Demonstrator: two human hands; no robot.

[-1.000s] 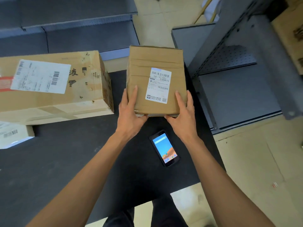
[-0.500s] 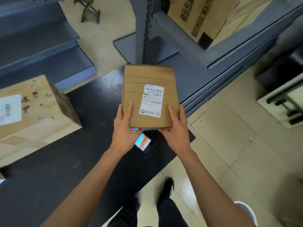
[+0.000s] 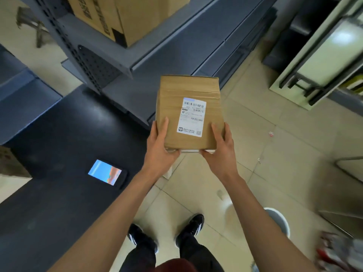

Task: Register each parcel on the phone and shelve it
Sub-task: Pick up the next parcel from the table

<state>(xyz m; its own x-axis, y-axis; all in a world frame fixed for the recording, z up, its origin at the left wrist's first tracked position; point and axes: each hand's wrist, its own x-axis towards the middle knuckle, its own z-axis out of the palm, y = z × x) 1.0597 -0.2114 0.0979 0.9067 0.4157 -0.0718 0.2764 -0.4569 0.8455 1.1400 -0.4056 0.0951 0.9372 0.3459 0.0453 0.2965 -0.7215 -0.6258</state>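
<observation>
Both hands hold a brown parcel (image 3: 189, 112) in the air above the tiled floor (image 3: 275, 154). The left hand (image 3: 160, 152) and right hand (image 3: 221, 154) curl their fingers (image 3: 216, 132) around its near corners, thumbs on top. The phone (image 3: 106, 174) lies on the dark desk (image 3: 49, 193), left of the fingers.

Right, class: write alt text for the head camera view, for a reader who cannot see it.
Both hands, left hand and right hand, grip a taped cardboard parcel, label up, over a tiled floor beside grey shelving. A phone lies lit on the dark table to the left.
</observation>
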